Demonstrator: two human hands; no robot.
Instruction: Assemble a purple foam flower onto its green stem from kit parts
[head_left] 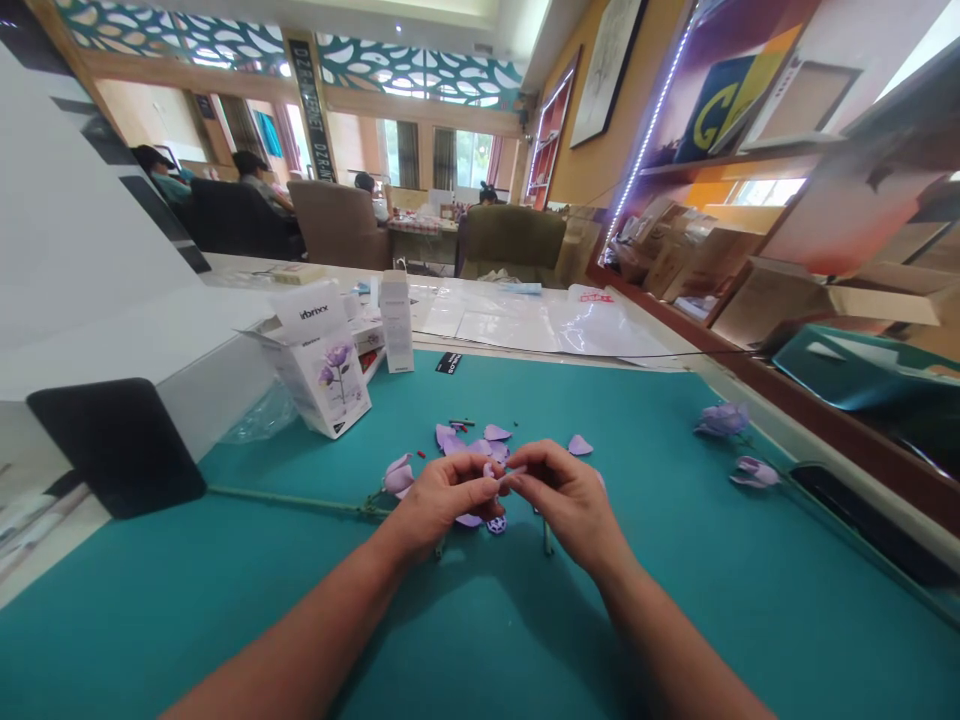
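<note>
My left hand [448,492] and my right hand [564,492] meet over the teal mat [225,600], fingers pinched together on a small purple flower piece [501,472] between them. Loose purple petals [480,440] and tiny red bits lie just beyond my fingers. A purple bud on a long green stem [300,500] lies to the left of my left hand. A small purple perforated part [496,524] rests under my hands.
An open white box printed with a purple flower [322,372] stands at the back left, with a taller white box [396,320] behind it. Two finished purple flowers [724,420] lie at the right. A black tablet [116,445] leans at the left. Other people sit far behind.
</note>
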